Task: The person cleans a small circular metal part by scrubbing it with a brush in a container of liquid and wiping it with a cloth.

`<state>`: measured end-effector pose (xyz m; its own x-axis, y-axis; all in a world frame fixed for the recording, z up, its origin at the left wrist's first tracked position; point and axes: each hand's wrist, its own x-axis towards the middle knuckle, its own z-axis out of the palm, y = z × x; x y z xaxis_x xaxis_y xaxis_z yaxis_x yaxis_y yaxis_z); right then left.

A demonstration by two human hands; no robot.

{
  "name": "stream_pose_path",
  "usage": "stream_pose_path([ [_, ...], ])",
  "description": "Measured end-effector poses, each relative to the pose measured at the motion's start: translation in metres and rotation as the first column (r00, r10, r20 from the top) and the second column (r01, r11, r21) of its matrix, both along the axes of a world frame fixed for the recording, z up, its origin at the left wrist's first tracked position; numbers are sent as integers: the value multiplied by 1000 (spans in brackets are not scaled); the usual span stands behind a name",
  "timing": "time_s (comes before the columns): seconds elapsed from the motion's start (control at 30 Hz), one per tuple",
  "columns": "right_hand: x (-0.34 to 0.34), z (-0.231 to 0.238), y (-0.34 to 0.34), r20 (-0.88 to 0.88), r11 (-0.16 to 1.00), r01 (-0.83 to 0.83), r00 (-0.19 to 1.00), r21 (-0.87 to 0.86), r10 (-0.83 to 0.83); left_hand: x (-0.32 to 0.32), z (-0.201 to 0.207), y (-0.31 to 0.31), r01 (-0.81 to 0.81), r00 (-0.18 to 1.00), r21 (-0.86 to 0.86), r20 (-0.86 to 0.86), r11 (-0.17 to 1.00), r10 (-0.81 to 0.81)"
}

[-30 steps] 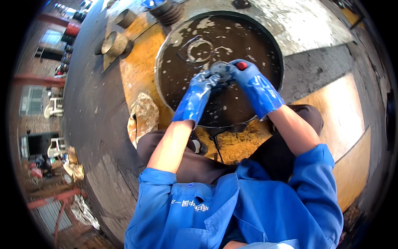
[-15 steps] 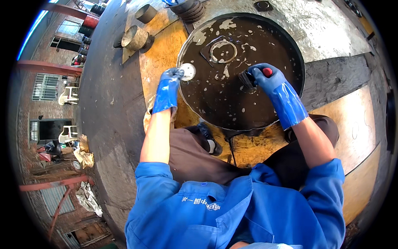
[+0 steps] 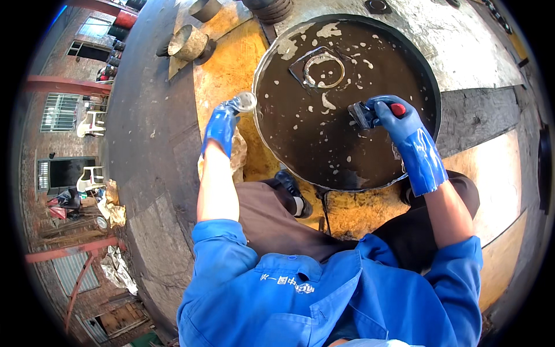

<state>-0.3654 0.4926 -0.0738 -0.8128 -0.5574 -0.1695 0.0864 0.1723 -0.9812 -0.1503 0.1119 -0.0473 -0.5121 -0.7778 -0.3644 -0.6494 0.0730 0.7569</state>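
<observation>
Head view is showing two gloved hands working at a round basin (image 3: 256,118) of dark liquid (image 3: 312,141). The left hand (image 3: 227,111) is holding a pale round disc (image 3: 247,102) at its near-left edge; thumb and fingers are closing together on that edge, leaving most of the face exposed. The disc is standing at the basin's left rim; whether it is touching the rim cannot be told. Individual fingertips behind the disc are not showing clearly.

The right hand (image 3: 402,118) is gripping a dark brush (image 3: 361,115) over the right half of the basin. Its fingers are curling tightly around the tool, and a red handle end (image 3: 398,109) is protruding above the glove. The brush head is pointing left; contact with the liquid cannot be confirmed.

Farther across the basin, a pale ring (image 3: 324,87) is lying within a thin angular frame (image 3: 297,78). A crumpled cloth (image 3: 239,151) is lying near the left forearm, and a metal cup (image 3: 188,44) is resting well apart, beyond the left hand.
</observation>
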Motion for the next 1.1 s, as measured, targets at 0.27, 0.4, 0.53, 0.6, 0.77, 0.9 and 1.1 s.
stream_pose_path([
  [0.27, 1, 2, 5, 23, 1000, 8, 1000, 7, -8, 0, -10, -13, 177, 942, 149, -312, 973, -123],
  [0.4, -1, 1, 8, 26, 1000, -24, 999, -17, 25, -18, -23, -18, 130, 963, 83, -248, 988, -106],
  [0.53, -5, -1, 12, -18, 999, -34, 999, -7, 34, -13, -15, -17, 122, 962, 76, -254, 990, -99],
  [0.6, -1, 8, 8, -4, 999, -43, 999, 12, 43, -13, -18, -21, 111, 964, 78, -251, 991, -88],
  [0.77, -2, -2, 13, -6, 1000, -19, 1000, -1, 19, -7, -16, -15, 97, 972, 57, -222, 994, -82],
  [0.9, 1, 6, 9, -41, 999, -44, 998, 4, 44, -6, -20, -19, 72, 973, 48, -224, 996, -59],
  [1.1, 2, 7, 10, -3, 1000, -28, 1000, 3, 28, -15, -15, -20, 91, 963, 63, -261, 994, -71],
])
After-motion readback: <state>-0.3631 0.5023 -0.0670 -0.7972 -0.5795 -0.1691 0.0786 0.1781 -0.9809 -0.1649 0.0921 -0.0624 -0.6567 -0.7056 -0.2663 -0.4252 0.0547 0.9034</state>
